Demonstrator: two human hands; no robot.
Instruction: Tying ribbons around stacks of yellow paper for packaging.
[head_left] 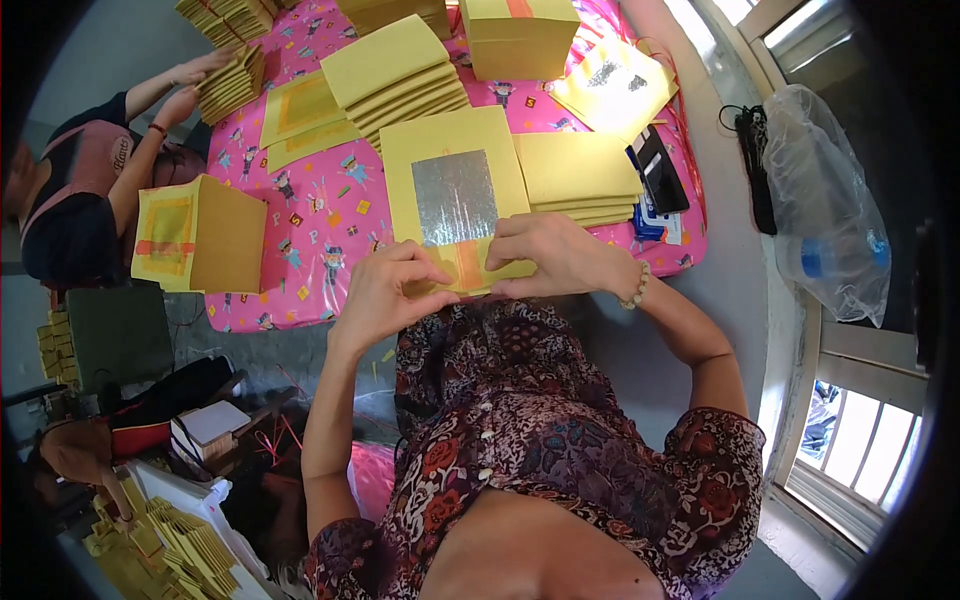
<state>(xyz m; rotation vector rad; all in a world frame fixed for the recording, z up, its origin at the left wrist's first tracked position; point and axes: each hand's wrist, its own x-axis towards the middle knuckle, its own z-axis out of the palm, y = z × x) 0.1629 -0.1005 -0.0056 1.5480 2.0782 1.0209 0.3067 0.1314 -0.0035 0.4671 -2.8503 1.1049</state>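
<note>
In front of me, at the table's near edge, lies a yellow joss paper sheet (405,165) with a silver foil square (455,195) in its middle and an orange band near its lower edge. My left hand (380,292) pinches the sheet's near edge between thumb and fingers. Just right of it, my right hand (560,255), with a beaded bracelet at the wrist, pinches the same edge, which looks folded up. A stack of folded yellow paper (580,165) touches the sheet's right side. Behind stands a taller fanned stack of folded paper (390,65).
The table has a pink patterned cover (320,205). A yellow paper block (235,235) stands at left, another block (520,40) at the back. A black phone (660,175) lies at right, near a clear plastic bag (825,200). A co-worker (90,190) handles a paper bundle (232,85) at far left.
</note>
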